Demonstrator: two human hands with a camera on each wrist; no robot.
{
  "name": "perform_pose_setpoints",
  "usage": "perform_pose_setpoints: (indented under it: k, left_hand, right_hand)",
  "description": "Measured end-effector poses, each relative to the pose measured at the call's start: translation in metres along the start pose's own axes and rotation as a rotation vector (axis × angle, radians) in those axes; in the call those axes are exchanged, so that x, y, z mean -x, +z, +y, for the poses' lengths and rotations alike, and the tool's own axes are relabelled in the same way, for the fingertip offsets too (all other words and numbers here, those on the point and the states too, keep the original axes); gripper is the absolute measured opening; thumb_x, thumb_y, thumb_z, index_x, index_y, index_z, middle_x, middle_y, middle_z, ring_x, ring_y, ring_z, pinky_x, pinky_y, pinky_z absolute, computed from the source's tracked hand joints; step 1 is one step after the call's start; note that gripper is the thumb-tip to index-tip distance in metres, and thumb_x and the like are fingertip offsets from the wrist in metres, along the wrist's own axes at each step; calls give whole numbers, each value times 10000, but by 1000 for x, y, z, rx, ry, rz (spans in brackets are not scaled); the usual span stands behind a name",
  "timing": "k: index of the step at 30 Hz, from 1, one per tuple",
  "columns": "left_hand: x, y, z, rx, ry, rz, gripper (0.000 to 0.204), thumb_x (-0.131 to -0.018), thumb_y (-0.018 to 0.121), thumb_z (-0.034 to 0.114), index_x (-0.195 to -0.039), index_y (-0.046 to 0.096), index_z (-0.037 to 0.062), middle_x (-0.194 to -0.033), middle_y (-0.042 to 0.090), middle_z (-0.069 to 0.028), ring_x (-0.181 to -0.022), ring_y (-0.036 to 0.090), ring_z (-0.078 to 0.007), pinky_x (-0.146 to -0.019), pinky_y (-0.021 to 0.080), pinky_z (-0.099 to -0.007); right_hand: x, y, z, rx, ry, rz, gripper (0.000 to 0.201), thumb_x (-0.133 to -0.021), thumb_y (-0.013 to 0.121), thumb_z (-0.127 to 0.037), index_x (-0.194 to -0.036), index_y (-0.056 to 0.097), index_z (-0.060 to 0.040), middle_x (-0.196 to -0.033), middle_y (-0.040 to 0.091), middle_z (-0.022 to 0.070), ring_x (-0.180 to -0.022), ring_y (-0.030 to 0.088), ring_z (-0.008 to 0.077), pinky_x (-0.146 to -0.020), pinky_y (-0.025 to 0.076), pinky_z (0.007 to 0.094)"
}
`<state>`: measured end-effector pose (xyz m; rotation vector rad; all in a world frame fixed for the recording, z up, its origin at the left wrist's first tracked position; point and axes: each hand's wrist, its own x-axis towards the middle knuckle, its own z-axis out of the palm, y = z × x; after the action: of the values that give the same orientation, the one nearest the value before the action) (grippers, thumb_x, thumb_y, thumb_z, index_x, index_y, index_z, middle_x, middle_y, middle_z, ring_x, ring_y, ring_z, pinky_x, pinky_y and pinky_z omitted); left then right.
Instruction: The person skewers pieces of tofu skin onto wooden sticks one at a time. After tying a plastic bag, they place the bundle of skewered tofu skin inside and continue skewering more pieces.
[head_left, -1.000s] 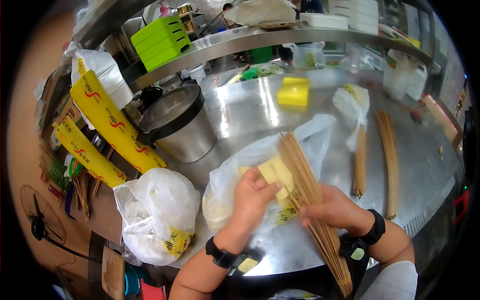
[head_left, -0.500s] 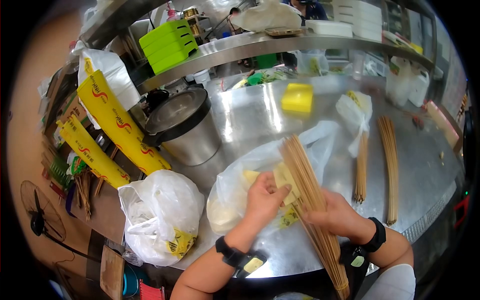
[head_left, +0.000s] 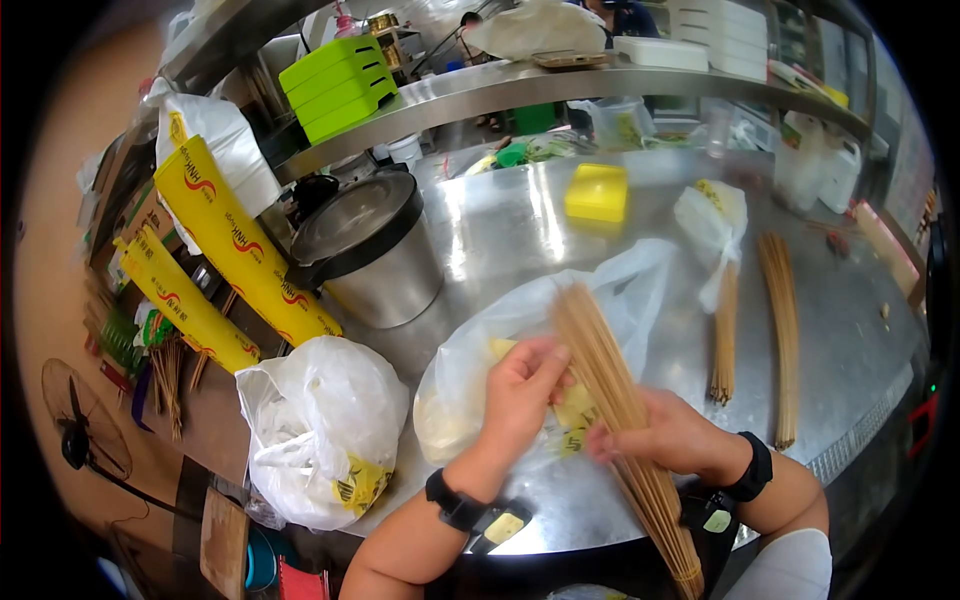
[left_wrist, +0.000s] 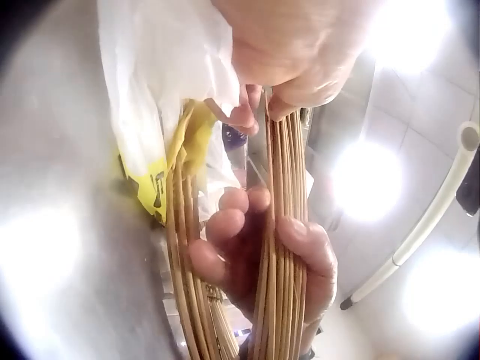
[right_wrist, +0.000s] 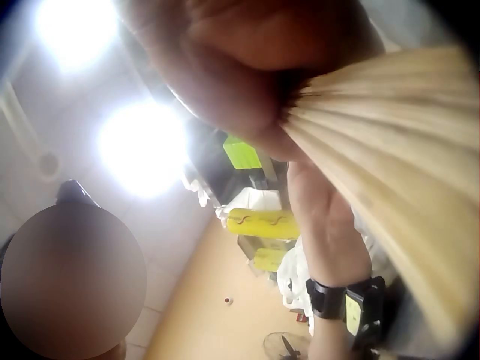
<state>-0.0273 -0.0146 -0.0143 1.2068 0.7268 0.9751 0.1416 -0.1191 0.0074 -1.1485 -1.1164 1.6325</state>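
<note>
A thick bundle of bamboo skewers [head_left: 600, 345] slants across the head view, tied near its lower end. My right hand [head_left: 665, 430] grips it around the middle, thumb across the front. My left hand [head_left: 520, 390] is at the bundle's upper left side, its thumb and curled fingers pinching at skewer tips [left_wrist: 283, 124] in the left wrist view. Just below those fingers shows a pale yellow flat piece [head_left: 574, 408], partly covered by the hand. A translucent plastic bag [head_left: 625, 285] with more pale yellow contents lies under both hands.
A knotted white bag [head_left: 320, 430] and a lidded steel pot [head_left: 375, 250] stand to the left. Beyond is a yellow box [head_left: 597, 192]. Rightward lie a bagged skewer bundle [head_left: 724, 335] and a loose one [head_left: 778, 340]. A steel shelf [head_left: 470, 100] crosses the back.
The pale yellow piece, earlier held up broadly beside the skewers, now shows lower and smaller. My left fingers have shifted to the skewers' upper side. My right hand keeps its grip.
</note>
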Motion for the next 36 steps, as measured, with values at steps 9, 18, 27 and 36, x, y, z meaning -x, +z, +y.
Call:
perform_pose_setpoints:
  k: [9,18,27,36]
  left_hand:
    - [1,-17,20,-78,-52,-51,88,-906,592,98,-958,591,26,-809,620,-14,-716,577,-77,-599,441,-209]
    - [-2,-21,19,-274,173,42,109,-881,636,122,-907,605,21,-774,612,5,-672,543,-57,-587,426,-204]
    - [5,-48,45,-1210,79,84,238,-768,745,185,-767,612,-11,-666,602,-55,-604,549,-122,-578,464,-263]
    - [-6,-71,36,-963,-15,-1,147,-770,752,106,-779,645,5,-684,606,2,-616,520,-61,-548,432,-223]
  right_hand:
    - [3,-1,-11,89,0,48,194,-811,655,-49,-955,533,-5,-856,604,46,-752,591,118,-721,484,259]
    - [3,-1,-13,0,-20,-5,189,-832,638,-30,-966,515,19,-863,590,71,-733,615,145,-708,492,273]
    - [3,-5,-13,54,-17,28,205,-828,632,-12,-991,518,39,-861,587,72,-728,616,147,-682,502,279]
    - [0,-5,-12,48,-37,17,160,-826,615,2,-949,515,25,-836,577,66,-712,610,147,-667,493,276]
